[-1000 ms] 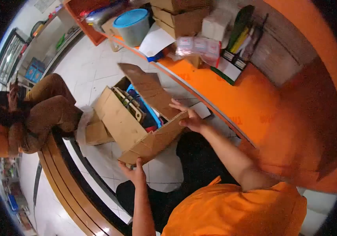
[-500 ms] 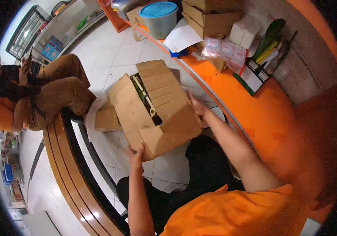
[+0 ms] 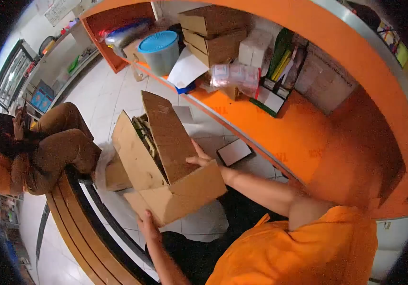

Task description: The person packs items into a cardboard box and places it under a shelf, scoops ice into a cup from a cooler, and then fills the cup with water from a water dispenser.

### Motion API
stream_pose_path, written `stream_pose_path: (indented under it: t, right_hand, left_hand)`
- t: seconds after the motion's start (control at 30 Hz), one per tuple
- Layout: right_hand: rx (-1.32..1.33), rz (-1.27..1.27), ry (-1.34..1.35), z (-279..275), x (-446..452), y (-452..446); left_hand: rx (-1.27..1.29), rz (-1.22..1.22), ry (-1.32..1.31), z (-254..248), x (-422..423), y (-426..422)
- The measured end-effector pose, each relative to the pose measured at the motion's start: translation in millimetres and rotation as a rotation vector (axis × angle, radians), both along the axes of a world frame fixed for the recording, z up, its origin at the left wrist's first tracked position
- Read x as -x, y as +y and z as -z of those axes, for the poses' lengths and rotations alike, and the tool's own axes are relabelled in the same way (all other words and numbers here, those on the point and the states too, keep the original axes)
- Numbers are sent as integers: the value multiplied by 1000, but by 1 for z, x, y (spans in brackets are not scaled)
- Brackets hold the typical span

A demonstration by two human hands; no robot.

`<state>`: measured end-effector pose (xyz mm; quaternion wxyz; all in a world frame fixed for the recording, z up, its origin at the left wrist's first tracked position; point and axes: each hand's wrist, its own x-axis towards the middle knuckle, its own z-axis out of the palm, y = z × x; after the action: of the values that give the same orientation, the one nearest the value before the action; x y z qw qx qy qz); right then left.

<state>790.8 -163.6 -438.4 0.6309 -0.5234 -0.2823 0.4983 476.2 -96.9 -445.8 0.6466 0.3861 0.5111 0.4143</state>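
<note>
A cardboard box (image 3: 189,194) sits tilted in front of me with its flaps raised. Through the gap between two long flaps, green and cream items (image 3: 146,135) show; the rest of the contents is hidden. My left hand (image 3: 148,227) grips the near left corner of the box, thumb on the outer face. At the right side, my right hand (image 3: 201,157) holds the box and its long flap, with the fingers partly behind the cardboard.
An orange shelf (image 3: 280,130) on the right bears a blue-lidded tub (image 3: 160,52), boxes and packets. A person (image 3: 61,142) sits on a wooden bench (image 3: 78,228) at left. A flat white-topped box (image 3: 235,152) lies on the floor.
The long right flap, lying nearly flat half a second ago, now stands raised. My right hand has moved from the box's right side onto that flap's near end. The view has shifted too.
</note>
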Motion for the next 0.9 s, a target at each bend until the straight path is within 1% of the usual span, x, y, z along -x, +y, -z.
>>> stream_pose_path:
  t: [0.03,0.07,0.1,0.17,0.23,0.33,0.37,0.4,0.5,0.53,0.63,0.7,0.73,0.77,0.83,0.87,0.9]
  right_hand:
    - [-16,8,-11,-24,8,-11]
    - [-32,12,-9,-35,17,-21]
    - [-30,16,36,-35,25,-27]
    - [-28,50,104,-40,40,-43]
    - [-22,106,133,-60,58,-64]
    - [-55,163,85,-69,69,-89]
    - [-75,180,56,-70,74,-98]
    - [-6,194,-103,-69,79,-106]
    - [-91,337,-283,-86,109,-122]
    - [-160,368,-381,-95,114,-127]
    - [-174,480,-597,-138,122,-150]
    - [-165,535,-524,-152,116,-171]
    - [-169,575,-489,-159,113,-184]
    - [-172,611,-441,-165,109,-197]
    - [-184,702,-321,-171,101,-232]
    - [-103,773,-455,-153,86,-251]
    - [-97,863,-433,-149,81,-271]
  left_hand:
    - [-14,28,42,-10,1,-1]
    - [-28,53,97,-17,9,1]
    - [-47,81,159,-27,15,2]
    - [-128,147,155,-51,20,6]
    - [-162,222,128,-69,23,8]
    - [-150,262,125,-71,38,-2]
    - [-154,272,124,-73,43,-6]
    - [-143,292,193,-78,49,-7]
    - [-256,343,30,-93,53,-9]
    - [-328,376,-33,-98,49,-7]
    - [-435,580,-226,-134,20,-5]
    - [-336,599,-200,-157,-1,-13]
    - [-379,552,-296,-138,-8,-12]
    - [-323,584,-272,-104,-11,3]
    - [-242,654,-180,-105,-59,-17]
    - [-274,768,-130,-107,-83,-26]
    - [-302,870,-78,-110,-107,-37]
